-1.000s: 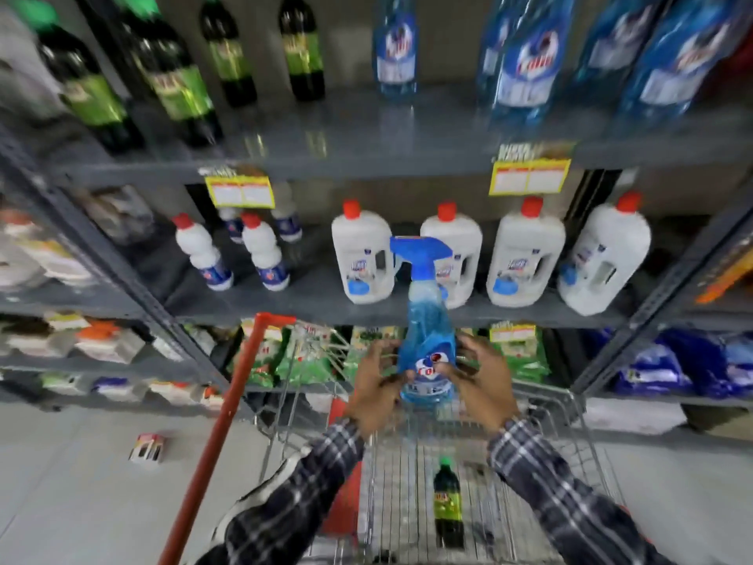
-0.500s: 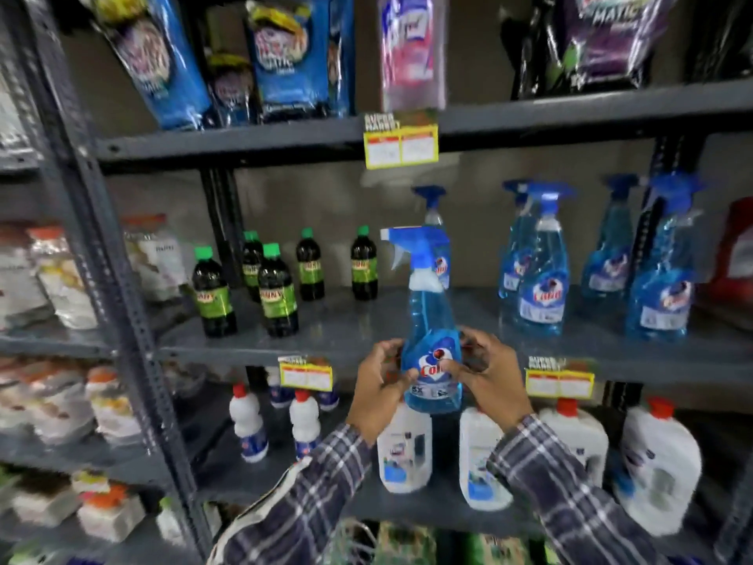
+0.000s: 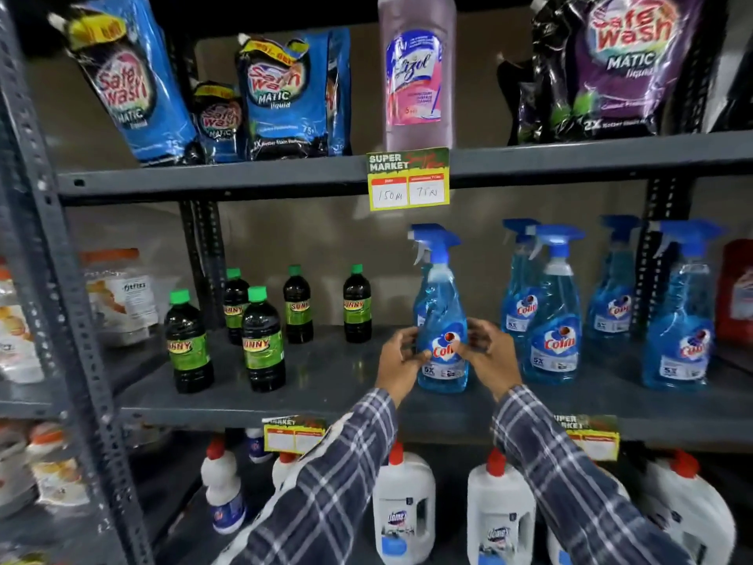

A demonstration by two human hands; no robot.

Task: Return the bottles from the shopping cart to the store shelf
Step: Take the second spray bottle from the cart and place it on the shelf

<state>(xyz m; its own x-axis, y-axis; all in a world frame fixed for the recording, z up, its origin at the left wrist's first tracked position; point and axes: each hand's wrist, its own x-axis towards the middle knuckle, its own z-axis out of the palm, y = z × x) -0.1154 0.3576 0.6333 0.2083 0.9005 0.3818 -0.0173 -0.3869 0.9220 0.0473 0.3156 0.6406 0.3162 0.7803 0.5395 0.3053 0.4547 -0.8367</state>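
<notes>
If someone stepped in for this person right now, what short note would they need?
Left hand and right hand: both hold the blue spray bottle at its label, upright.
Where: its base is at the middle shelf, left of the matching spray bottles.
Done: bottle brought to the shelf.
Left: let go, then fetch any remaining bottles; the cart is out of view.

Spray bottle (image 3: 442, 320) in both hands: "Colin", "5X". Same label on spray bottles (image 3: 554, 316) to its right. Left of it, dark bottles (image 3: 263, 340): "SUNNY". Tag (image 3: 408, 179) above the grip: "SUPER MARKET", handwritten "150 M". Higher still, pink bottle (image 3: 415, 71): "Lizol"; pouches (image 3: 281, 91): "Safe Wash MATIC liquid".
</notes>
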